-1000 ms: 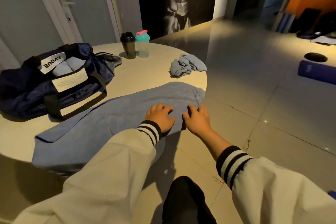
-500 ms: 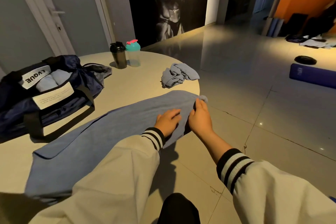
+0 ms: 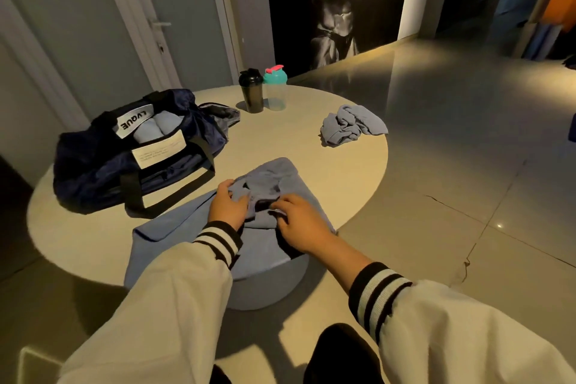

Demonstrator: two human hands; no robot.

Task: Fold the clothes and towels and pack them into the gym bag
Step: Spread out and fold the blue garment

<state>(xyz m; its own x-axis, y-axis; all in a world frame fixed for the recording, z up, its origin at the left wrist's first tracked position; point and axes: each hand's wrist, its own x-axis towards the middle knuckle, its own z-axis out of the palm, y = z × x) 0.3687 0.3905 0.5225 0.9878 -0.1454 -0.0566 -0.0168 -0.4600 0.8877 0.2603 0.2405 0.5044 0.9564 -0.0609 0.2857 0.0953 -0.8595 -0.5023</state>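
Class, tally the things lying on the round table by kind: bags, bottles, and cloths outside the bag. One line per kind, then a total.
Bags: 1, the navy gym bag.
Bottles: 2, the black shaker and the teal-lidded shaker.
Cloths outside the bag: 2, the large blue cloth and the crumpled cloth.
Total: 5.

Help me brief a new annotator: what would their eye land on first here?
First, the left hand and right hand gripping a large blue cloth at the near edge of the table. Next, the open navy gym bag to the left, rolled blue items inside, and a crumpled blue cloth at the far right.
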